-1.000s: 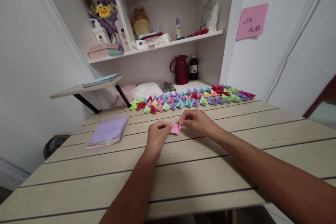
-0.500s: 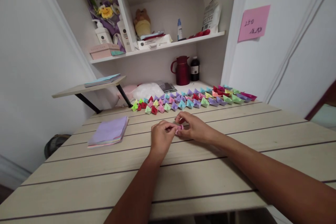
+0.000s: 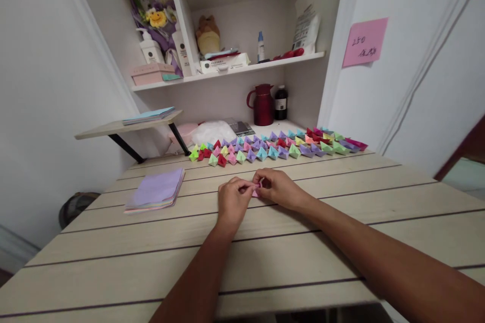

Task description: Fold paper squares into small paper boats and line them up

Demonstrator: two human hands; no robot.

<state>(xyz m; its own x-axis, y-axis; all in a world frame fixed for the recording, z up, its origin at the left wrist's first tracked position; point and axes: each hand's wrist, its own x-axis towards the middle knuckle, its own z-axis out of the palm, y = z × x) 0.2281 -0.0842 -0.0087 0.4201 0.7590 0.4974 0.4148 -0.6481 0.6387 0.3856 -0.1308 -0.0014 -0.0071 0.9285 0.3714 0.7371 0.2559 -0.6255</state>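
A small folded pink paper (image 3: 256,192) rests on the wooden table (image 3: 288,257), pinched between both hands. My left hand (image 3: 232,201) grips its left side with curled fingers. My right hand (image 3: 276,186) closes on its right side, thumb and fingers pressed together. Most of the paper is hidden by the fingers. Beyond the hands lie rows of several folded paper boats (image 3: 273,147) in green, red, pink, blue and purple.
A stack of pastel paper sheets (image 3: 156,191) lies at the left of the table. At the back stand a dark red jug (image 3: 261,103) and a dark bottle (image 3: 280,102). A shelf (image 3: 227,68) above carries bottles and boxes. A pink note (image 3: 364,42) sticks on the right wall.
The pink paper was wider and showed between the hands; both hands have drawn together and it is now folded smaller, mostly hidden by the fingers.
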